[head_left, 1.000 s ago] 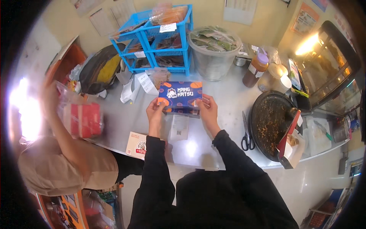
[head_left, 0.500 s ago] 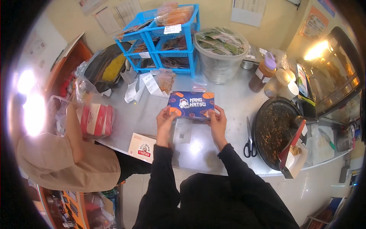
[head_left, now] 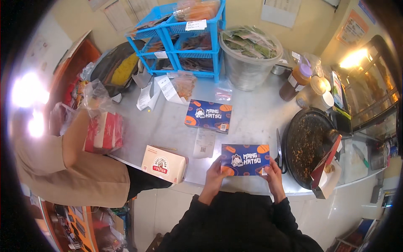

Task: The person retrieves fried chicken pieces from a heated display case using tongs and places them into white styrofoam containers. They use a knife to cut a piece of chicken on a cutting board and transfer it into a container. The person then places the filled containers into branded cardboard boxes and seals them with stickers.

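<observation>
A flat blue food box with orange pictures (head_left: 245,161) is held level over the counter's front edge. My left hand (head_left: 215,175) grips its left side, and my right hand (head_left: 275,176) pinches its lower right corner. A second blue box of the same look (head_left: 208,116) lies farther back on the counter, touched by neither hand. A printed receipt (head_left: 204,143) lies just in front of that second box. Black-handled scissors (head_left: 280,147) rest to the right of the held box, their handles partly behind my right hand.
A cream carton (head_left: 163,164) sits at the front edge, left. Beside it works a person in a tan top (head_left: 71,168), near red-and-white packages (head_left: 105,132). Behind are blue stacked baskets (head_left: 194,54) and a tub of sachets (head_left: 251,63). A black round pan (head_left: 310,147) stands right.
Both hands have drawn back toward me and to the right, with one blue box between them. Another blue box now lies where they were. The view has shifted slightly.
</observation>
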Available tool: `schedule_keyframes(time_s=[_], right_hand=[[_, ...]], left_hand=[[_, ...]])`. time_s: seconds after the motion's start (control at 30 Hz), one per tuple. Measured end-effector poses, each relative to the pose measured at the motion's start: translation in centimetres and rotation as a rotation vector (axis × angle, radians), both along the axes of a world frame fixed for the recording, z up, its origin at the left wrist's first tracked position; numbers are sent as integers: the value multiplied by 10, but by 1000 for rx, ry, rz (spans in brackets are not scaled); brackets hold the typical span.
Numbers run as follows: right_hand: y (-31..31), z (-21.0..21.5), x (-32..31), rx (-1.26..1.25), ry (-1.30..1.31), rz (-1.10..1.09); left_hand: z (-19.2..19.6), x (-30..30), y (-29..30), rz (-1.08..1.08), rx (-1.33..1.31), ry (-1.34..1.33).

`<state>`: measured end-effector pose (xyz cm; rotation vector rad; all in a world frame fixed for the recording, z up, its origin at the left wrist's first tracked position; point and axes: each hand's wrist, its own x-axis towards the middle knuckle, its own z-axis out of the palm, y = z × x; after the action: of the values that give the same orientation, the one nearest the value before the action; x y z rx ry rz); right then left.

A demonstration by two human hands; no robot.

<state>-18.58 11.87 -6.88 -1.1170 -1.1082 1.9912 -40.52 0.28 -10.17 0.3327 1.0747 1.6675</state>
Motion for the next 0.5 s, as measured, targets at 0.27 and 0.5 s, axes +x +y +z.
schedule_keyframes(time_s=[0.27,0.5], right_hand=[[-19,-9,-16,80,17,34],[-31,3,-31,192,29,80]], left_hand=[[14,-17,-23,-18,67,-23],[20,-29,-39,-31,-29,97]])
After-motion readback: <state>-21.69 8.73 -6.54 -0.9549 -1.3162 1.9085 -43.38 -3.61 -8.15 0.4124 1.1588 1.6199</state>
